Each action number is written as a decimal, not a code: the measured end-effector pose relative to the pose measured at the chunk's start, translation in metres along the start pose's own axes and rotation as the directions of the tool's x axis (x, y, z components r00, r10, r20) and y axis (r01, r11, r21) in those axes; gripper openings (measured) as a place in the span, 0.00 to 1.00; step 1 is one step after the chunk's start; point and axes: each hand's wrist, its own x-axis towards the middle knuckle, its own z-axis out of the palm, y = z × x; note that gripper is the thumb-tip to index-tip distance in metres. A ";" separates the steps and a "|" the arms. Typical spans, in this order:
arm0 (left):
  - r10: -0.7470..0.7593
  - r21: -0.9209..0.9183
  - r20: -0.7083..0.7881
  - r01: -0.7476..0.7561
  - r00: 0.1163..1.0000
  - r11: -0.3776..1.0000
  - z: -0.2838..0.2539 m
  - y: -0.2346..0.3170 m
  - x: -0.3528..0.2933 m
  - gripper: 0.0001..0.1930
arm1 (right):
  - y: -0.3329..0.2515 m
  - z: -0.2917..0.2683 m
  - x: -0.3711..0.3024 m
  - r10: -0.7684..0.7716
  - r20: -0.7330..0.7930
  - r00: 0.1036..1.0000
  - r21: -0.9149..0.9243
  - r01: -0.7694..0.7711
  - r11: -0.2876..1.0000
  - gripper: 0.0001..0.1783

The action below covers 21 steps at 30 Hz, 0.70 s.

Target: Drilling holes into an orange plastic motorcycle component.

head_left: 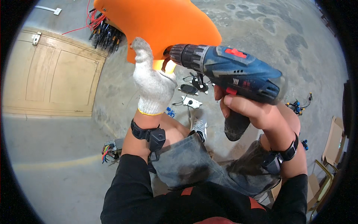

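Note:
A large, smooth orange plastic shell (164, 22) fills the top of the view. My left hand (153, 78), in a white knit glove, grips its lower edge, with the thumb up against the outside and the other fingers mostly hidden. Bare, my right hand (244, 108) is wrapped round the black handle of a blue cordless drill (242, 72). The drill lies nearly level and points left. Its black chuck (188, 56) meets the shell's lower edge close beside my gloved hand. Whatever sits at the chuck's tip is hidden in a recess there.
Black and white parts with cables (190, 89) lie on the concrete floor beyond my shoe. A wooden door panel (56, 72) is at the left, near a bundle of black cables (106, 35). Small wired parts (296, 107) and cardboard (333, 142) are at the right. A metal box with coloured wires (112, 149) is by my left arm.

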 end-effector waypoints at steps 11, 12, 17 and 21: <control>-0.078 -0.089 0.013 0.079 0.997 0.993 0.005 0.001 0.000 0.28 | -0.004 0.002 -0.002 -0.038 -0.019 0.999 -0.104 0.036 0.994 0.13; -0.079 -0.087 0.012 0.080 0.997 0.993 0.002 0.000 0.001 0.28 | -0.005 0.003 -0.002 -0.037 -0.019 0.999 -0.102 0.035 0.994 0.13; -0.065 -0.030 0.050 0.067 0.997 0.997 0.005 0.003 -0.001 0.28 | -0.009 0.003 -0.002 -0.020 -0.010 1.000 -0.092 0.019 0.996 0.11; -0.101 -0.013 0.039 0.102 0.994 0.995 -0.003 -0.002 0.001 0.28 | -0.004 0.004 -0.003 -0.006 -0.038 0.999 -0.024 0.005 1.000 0.09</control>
